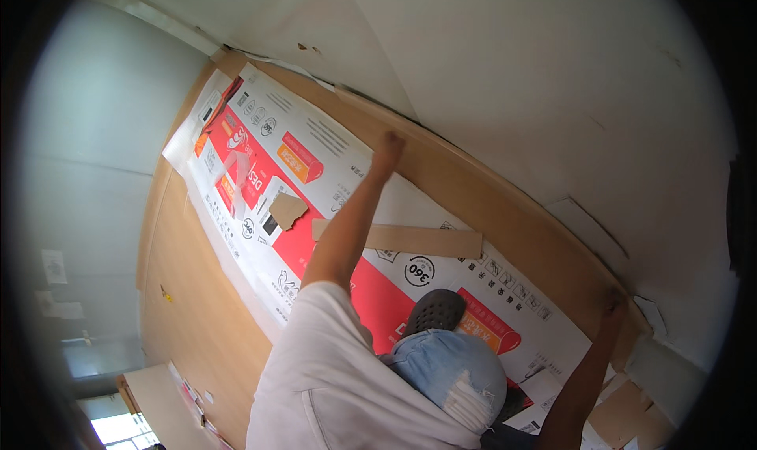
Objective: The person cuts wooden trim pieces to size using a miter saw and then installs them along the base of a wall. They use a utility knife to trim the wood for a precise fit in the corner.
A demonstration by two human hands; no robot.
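Note:
My left hand (387, 152) reaches forward, its fingers closed, at the far edge of a printed white and red sheet (300, 249) spread over the floor. What it holds, if anything, is hidden. Beyond it, a long brown strip (489, 186) runs along the foot of the wall. Over by the wall on the right, my right hand (614, 306) is at the far end of that strip; its fingers are too dark and small to make out. A narrow brown cardboard piece (426, 240) lies on the sheet, partly behind my left forearm, and a torn cardboard scrap (287, 211) rests farther left.
My bent knee in ripped jeans (441, 367) and a grey clog (435, 311) are on the sheet. The pale wall (544, 79) rises close ahead. A small yellow object (165, 294) lies on the tan floor (201, 324) at left. Cardboard pieces (627, 410) are at lower right.

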